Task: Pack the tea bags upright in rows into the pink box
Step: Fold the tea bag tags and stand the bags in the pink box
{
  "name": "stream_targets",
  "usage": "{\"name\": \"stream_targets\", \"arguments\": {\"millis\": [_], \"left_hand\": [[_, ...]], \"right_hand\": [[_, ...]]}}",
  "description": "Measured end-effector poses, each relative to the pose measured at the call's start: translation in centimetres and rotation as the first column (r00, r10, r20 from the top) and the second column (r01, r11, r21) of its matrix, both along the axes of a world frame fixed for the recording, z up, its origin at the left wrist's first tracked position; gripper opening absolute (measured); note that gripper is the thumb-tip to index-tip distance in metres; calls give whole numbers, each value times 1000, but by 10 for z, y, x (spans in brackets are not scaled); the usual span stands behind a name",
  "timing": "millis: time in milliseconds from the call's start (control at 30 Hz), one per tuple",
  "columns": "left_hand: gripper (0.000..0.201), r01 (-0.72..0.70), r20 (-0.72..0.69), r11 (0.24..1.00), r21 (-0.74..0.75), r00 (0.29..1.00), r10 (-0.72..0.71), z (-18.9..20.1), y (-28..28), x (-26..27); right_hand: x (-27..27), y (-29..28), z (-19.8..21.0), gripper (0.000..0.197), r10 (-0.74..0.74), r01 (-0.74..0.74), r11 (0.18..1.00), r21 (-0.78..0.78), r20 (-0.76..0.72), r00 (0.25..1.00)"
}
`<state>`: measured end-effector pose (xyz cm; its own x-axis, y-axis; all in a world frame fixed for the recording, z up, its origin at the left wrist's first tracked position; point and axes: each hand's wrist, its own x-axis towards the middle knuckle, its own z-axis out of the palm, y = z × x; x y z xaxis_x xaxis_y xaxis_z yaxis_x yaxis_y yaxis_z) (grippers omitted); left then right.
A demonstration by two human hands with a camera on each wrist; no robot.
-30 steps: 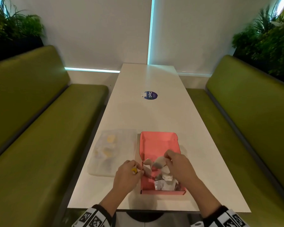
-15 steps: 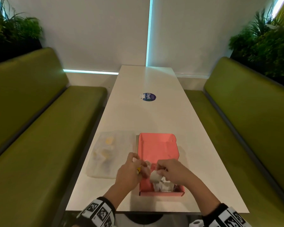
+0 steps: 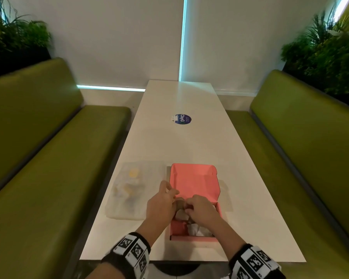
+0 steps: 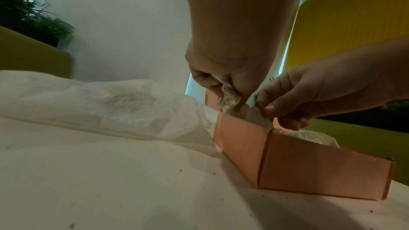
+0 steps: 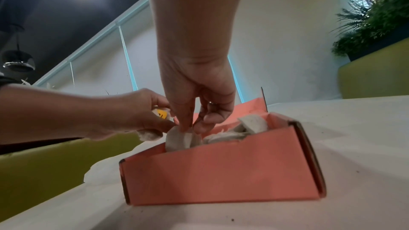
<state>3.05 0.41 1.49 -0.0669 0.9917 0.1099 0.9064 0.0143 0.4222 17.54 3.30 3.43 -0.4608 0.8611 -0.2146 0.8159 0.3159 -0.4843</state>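
Tea bags (image 5: 243, 128) going into the pink box (image 3: 193, 182) — another one arriving

The right hand (image 3: 201, 210), having dropped from above the box, is pinching a bag (image 5: 179, 139) upright against the box's left wall at the table's (image 3: 189, 141) near edge. The left hand (image 3: 161, 204) is clutching spare bags (image 4: 228, 97) — so the row is growing, while others are lying loose inside.

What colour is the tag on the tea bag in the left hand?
Yellow tag, held in the left hand; clearest in the right wrist view.

Black wristbands (image 3: 132, 251) carry white square-patterned marker tags — one on each wrist.
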Motion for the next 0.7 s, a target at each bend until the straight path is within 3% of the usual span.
{"name": "stream_targets", "arguments": {"millis": [200,300,433,533,700], "left_hand": [[24,-93,246,989,114,967,62,-5,-12,-12],[7,-179,317,983,45,935,156,-8,-21,-15],[9,-152,343,982,-110,922,181,-14,-31,-15],[24,-118,356,974,-194,917,182,-20,-37,-13],[40,-91,315,973,-211,936,155,-20,-40,-9]], "right_hand": [[-10,7,-1,21,-62,63,996,58,-24,998],[-15,7,-5,26,-113,123,988,91,-102,988],[-12,3,-9,22,-183,215,961,172,-182,966],[-7,-7,-12,19,-108,124,974,191,-89,990],[-8,-20,-32,33,88,-109,982,156,138,986]]}}
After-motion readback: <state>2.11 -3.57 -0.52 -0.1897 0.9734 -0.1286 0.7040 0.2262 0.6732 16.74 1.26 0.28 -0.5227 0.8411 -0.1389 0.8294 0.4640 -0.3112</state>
